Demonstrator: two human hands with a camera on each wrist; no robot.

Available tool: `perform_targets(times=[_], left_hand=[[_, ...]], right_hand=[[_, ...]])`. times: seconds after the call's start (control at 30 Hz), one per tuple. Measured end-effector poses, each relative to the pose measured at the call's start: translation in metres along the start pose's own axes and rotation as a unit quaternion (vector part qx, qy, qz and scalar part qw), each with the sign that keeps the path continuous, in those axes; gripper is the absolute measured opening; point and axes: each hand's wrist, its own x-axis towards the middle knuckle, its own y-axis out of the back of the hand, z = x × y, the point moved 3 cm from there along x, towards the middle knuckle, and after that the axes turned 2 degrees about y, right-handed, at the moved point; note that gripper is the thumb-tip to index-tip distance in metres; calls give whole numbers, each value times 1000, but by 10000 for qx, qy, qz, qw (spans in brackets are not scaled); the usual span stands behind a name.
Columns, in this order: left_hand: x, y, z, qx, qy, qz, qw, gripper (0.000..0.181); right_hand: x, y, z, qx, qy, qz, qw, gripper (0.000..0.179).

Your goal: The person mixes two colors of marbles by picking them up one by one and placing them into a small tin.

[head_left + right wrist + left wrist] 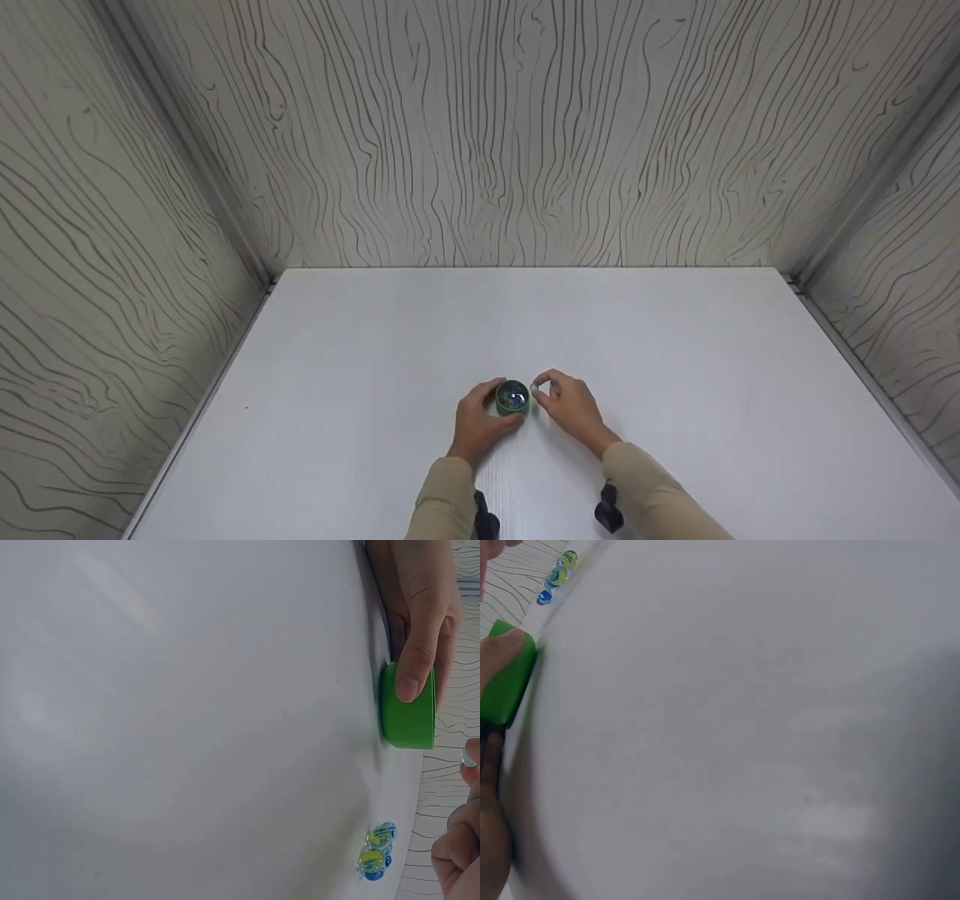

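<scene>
My left hand [478, 424] holds a small round green cup [406, 716] that stands on the white table, thumb on the near side and fingers round the far side. Inside the cup shows shiny, dark blue and green content. To the right of the cup, my right hand [572, 409] pinches a small pale glass marble [469, 758] between thumb and index finger, close to the rim. Several clear glass marbles [376, 855] with blue and yellow swirls lie clustered on the table; in the head view the right hand mostly hides them.
The white table [360, 337] spreads around both hands. Behind it rises a back panel [487, 135] with a wood-grain line pattern, and similar side panels [97, 300] stand at left and right. Dark wrist mounts [609, 510] hang beneath the sleeves.
</scene>
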Motion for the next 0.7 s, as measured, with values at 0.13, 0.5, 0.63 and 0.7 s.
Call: perform_targets(times=[0.13, 0.5, 0.63, 0.7], left_hand=[[1, 0, 0, -5, -80, 56, 10000, 60], [-1, 0, -1, 55, -176, 85, 9998, 59], [-1, -1, -2, 100, -250, 143, 9995, 58], [0, -1, -1, 114, -277, 148, 9994, 58]], right_hand=[[0, -2, -2, 30, 29, -35, 10000, 10], [-3, -9, -3, 151, 146, -124, 9997, 11], [-3, -11, -3, 200, 141, -201, 9995, 12], [-2, -11, -4, 225, 119, -232, 9994, 13]])
